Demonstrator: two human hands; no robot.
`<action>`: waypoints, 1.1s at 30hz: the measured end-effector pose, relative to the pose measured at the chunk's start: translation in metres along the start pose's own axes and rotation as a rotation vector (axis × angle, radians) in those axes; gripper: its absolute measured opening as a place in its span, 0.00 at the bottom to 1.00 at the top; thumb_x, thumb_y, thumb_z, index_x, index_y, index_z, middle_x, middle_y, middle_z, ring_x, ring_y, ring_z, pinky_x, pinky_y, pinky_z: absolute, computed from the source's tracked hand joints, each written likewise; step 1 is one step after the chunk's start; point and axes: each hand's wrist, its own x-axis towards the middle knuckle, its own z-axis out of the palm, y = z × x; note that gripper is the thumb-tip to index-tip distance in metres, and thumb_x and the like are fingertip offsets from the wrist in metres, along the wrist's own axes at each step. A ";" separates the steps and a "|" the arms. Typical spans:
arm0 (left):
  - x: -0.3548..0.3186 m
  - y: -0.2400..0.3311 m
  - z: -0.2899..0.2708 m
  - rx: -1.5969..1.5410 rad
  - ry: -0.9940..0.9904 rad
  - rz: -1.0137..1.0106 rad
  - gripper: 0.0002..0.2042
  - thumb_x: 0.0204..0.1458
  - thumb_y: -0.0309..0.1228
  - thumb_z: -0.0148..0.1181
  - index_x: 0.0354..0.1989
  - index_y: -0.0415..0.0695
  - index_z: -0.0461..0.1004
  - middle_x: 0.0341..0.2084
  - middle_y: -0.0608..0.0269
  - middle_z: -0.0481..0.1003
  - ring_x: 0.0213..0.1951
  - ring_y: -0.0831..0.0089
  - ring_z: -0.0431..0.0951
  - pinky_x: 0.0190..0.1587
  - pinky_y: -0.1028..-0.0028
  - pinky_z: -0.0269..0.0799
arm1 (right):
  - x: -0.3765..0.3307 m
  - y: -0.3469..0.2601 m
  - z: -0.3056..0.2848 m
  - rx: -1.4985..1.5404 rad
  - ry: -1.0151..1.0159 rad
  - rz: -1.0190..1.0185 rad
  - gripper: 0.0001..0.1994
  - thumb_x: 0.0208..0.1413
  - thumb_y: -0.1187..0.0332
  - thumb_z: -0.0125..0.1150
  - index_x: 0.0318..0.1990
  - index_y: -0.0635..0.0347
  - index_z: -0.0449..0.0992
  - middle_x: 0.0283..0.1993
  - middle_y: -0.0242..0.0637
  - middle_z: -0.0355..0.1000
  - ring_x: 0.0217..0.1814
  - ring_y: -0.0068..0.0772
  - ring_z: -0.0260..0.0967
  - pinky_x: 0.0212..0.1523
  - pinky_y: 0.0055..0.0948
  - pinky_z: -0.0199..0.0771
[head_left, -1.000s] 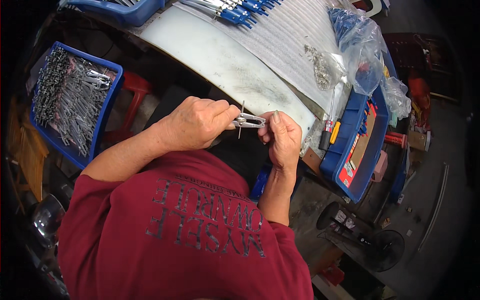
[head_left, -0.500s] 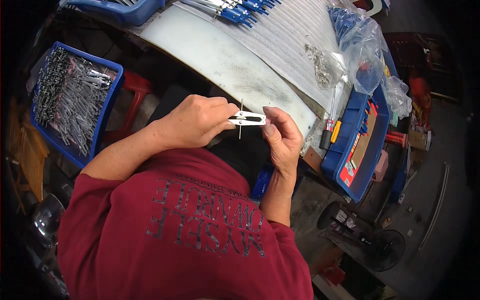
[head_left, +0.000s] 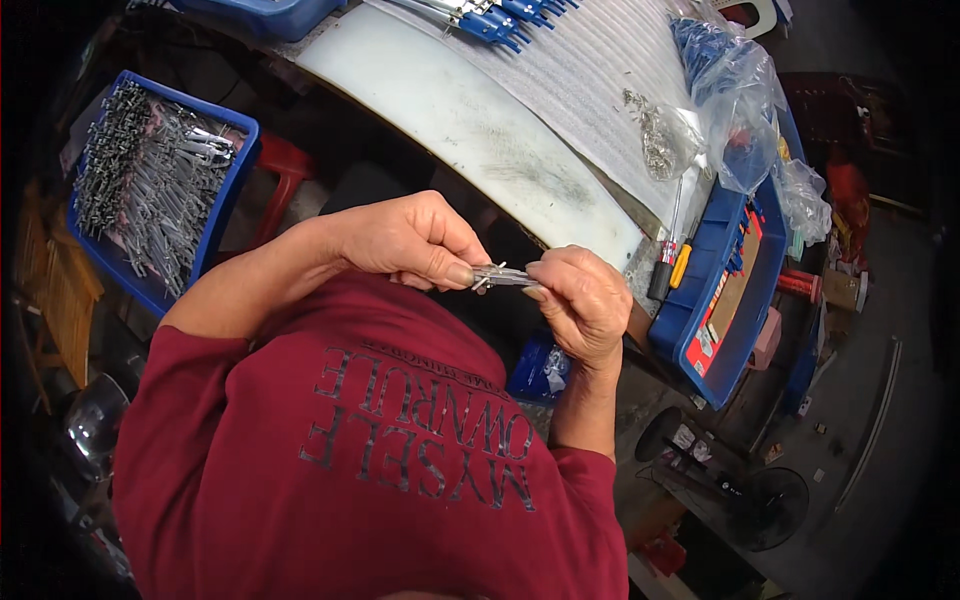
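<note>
Both hands meet at the picture's middle: the left hand [head_left: 405, 240] and the right hand [head_left: 580, 300] each pinch one end of a small metal clip [head_left: 500, 277] between thumb and fingers, held just below the white surface [head_left: 470, 110]. At ten o'clock, a blue bin [head_left: 225, 215] of grey metal parts. At two o'clock, clear plastic bags [head_left: 740, 110] (one holding blue pieces) above a blue tray [head_left: 700, 320] with a red-and-white label.
</note>
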 end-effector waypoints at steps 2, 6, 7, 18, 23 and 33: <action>0.000 0.000 -0.003 -0.029 -0.005 -0.055 0.11 0.48 0.30 0.56 0.36 0.34 0.73 0.16 0.67 0.68 0.14 0.85 0.63 0.16 0.86 0.57 | 0.001 0.000 0.000 0.001 -0.018 0.004 0.07 0.39 0.74 0.63 0.26 0.66 0.72 0.23 0.40 0.69 0.23 0.34 0.67 0.23 0.25 0.65; 0.004 -0.006 -0.007 -0.097 -0.046 -0.102 0.14 0.49 0.33 0.55 0.37 0.33 0.72 0.18 0.63 0.71 0.14 0.82 0.65 0.17 0.84 0.59 | 0.004 -0.006 0.002 0.051 -0.030 0.176 0.04 0.42 0.76 0.60 0.24 0.66 0.71 0.20 0.37 0.66 0.20 0.29 0.63 0.21 0.23 0.61; 0.005 -0.005 -0.008 -0.095 -0.045 -0.101 0.14 0.49 0.33 0.55 0.37 0.33 0.72 0.18 0.63 0.71 0.14 0.82 0.65 0.17 0.84 0.59 | 0.004 -0.006 0.003 0.069 -0.027 0.288 0.04 0.44 0.75 0.59 0.23 0.66 0.71 0.19 0.36 0.65 0.19 0.26 0.61 0.20 0.22 0.59; 0.015 -0.007 0.010 0.964 0.511 0.323 0.08 0.44 0.28 0.57 0.31 0.37 0.69 0.19 0.59 0.70 0.20 0.72 0.70 0.22 0.74 0.64 | -0.007 0.010 0.028 0.520 0.314 0.798 0.06 0.50 0.71 0.56 0.27 0.65 0.70 0.18 0.25 0.62 0.17 0.13 0.54 0.18 0.13 0.52; 0.014 -0.011 0.017 1.454 0.678 0.532 0.13 0.38 0.25 0.60 0.34 0.37 0.68 0.20 0.56 0.68 0.21 0.62 0.70 0.23 0.70 0.65 | -0.005 0.013 0.033 0.593 0.414 0.840 0.06 0.50 0.72 0.56 0.26 0.64 0.70 0.17 0.26 0.62 0.15 0.14 0.53 0.16 0.14 0.50; 0.016 -0.011 0.012 1.615 0.683 0.633 0.12 0.38 0.25 0.58 0.33 0.37 0.67 0.17 0.60 0.63 0.18 0.66 0.67 0.19 0.71 0.63 | -0.006 0.016 0.029 0.760 0.410 0.920 0.07 0.52 0.69 0.52 0.28 0.65 0.70 0.16 0.29 0.62 0.12 0.13 0.48 0.13 0.15 0.46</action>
